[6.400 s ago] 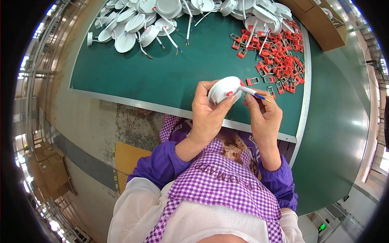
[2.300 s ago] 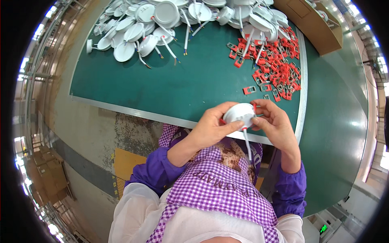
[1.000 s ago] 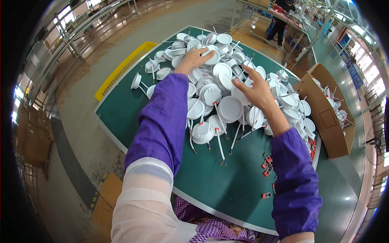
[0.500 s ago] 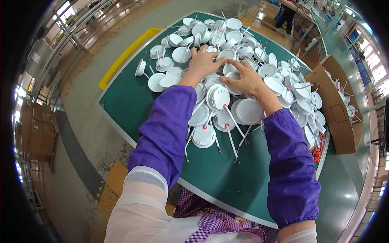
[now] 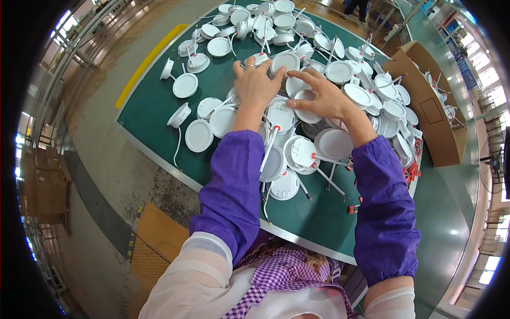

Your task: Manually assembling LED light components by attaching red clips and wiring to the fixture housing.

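Observation:
Several round white lamp discs [image 5: 280, 114] with thin white leads lie heaped on a green table [image 5: 159, 106]. My left hand [image 5: 256, 84] rests flat on top of the heap, fingers spread over the discs. Beside it my right hand [image 5: 325, 97] lies on the pile too, its fingers reaching left toward one disc [image 5: 286, 61]. Neither hand has lifted anything. Purple sleeves cover both forearms.
A brown cardboard box [image 5: 425, 103] holding more white discs stands at the table's right side. Small red parts [image 5: 411, 173] lie near the right edge. Loose discs [image 5: 185, 85] are scattered at the left. A yellow floor line [image 5: 146, 61] runs beyond the table.
Earlier I held one disc close to my body with both hands. Since then both arms have reached out to the heap and the hands have dragged the discs nearer.

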Demonstrator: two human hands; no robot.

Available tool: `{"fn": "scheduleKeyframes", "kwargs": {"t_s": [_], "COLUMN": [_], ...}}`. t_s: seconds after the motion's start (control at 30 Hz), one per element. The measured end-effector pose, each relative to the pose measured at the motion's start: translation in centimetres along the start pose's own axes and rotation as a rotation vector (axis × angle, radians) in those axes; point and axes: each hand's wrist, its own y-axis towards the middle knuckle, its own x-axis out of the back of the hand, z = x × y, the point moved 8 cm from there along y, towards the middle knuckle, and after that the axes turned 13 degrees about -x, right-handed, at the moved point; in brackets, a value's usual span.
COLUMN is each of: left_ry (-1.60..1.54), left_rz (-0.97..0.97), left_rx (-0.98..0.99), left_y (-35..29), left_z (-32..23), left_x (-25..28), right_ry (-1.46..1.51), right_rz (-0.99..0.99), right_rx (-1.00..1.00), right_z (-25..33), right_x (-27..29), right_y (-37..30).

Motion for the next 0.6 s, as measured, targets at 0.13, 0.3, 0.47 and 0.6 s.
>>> {"fn": "scheduleKeyframes", "kwargs": {"t_s": [0.13,0.3,0.47,0.6], "left_ry": [-0.051,0.144,0.151,0.192], "left_rz": [-0.016,0.059,0.055,0.083], "left_rx": [0.015,0.042,0.101,0.092], "left_y": [-1.1,-3.1,-5.0,-6.0], "left_z": [-2.4,-1.3,-2.0,-1.7], "left_x": [0.0,0.9,2.4,1.9], "right_ry": [0.017,-0.008,0.171,0.253], "right_rz": [-0.048,-0.049,-0.383,-0.806], "right_rx": [0.051,0.107,0.184,0.012], "right_z": [-1.0,1.1,2.9,-4.7], "right_x": [0.5,-0.3,4.3,11.3], "right_y": [-1.3,-3.3,-11.7,-21.9]}}
